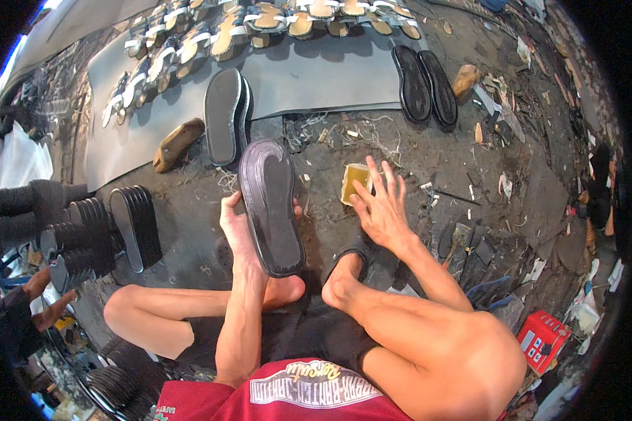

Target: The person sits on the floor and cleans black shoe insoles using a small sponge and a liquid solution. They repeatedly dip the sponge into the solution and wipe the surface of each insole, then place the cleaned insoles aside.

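By the left hand (236, 228) a black, rubbery-looking, foot-shaped sole (274, 210) is grasped, long axis near-to-far, while to its right a square, amber, pale-rimmed block (354, 175) on the dark floor (321, 200) is overlapped by the nearer right hand (385, 210), fingers loosely spread.

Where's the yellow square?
Head view, right of centre: the yellow square is on the ground, partly covered by the right hand, right of the sole in the left hand.

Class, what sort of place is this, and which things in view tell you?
Probably a footwear workshop: the left hand holds a dark sole, more soles stand stacked at left, and rows of sandals lie on a grey sheet.
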The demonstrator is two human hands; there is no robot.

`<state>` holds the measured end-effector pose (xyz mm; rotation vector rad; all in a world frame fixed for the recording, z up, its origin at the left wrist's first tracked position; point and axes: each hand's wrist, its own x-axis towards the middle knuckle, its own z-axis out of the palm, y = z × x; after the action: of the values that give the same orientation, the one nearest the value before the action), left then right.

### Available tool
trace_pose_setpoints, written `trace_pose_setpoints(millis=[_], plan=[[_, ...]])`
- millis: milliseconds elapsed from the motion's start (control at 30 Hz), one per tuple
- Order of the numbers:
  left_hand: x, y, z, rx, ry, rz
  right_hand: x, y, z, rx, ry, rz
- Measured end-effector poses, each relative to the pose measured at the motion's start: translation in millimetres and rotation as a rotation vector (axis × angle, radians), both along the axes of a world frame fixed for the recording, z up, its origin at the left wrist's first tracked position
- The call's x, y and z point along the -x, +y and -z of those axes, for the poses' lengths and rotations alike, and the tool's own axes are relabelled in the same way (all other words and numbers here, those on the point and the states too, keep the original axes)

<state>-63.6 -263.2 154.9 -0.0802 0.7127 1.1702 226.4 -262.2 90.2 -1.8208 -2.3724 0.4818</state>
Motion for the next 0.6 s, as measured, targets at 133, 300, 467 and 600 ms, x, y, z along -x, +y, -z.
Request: trace_pose_setpoints(millis=[133,300,467,600], plan=[[1.3,8.8,8.0,-0.064,-0.008,-0.041,8.0,1.2,26.3,-0.139,-0.038,-0.034],[27.1,3.7,25.4,-0.14,-0.401,-0.164,-7.0,-6.4,-0.1,-0.07,0.335,0.2],[5.1,6.1,22.4,-0.119,-0.359,-0.176,-14.7,-20.0,7.3,0.102,0.508,0.27],[-7.7,8.1,6.7,-0.107,-0.269,-0.178,-6.0,2.9,-41.2,0.348,1.113,0.314]])
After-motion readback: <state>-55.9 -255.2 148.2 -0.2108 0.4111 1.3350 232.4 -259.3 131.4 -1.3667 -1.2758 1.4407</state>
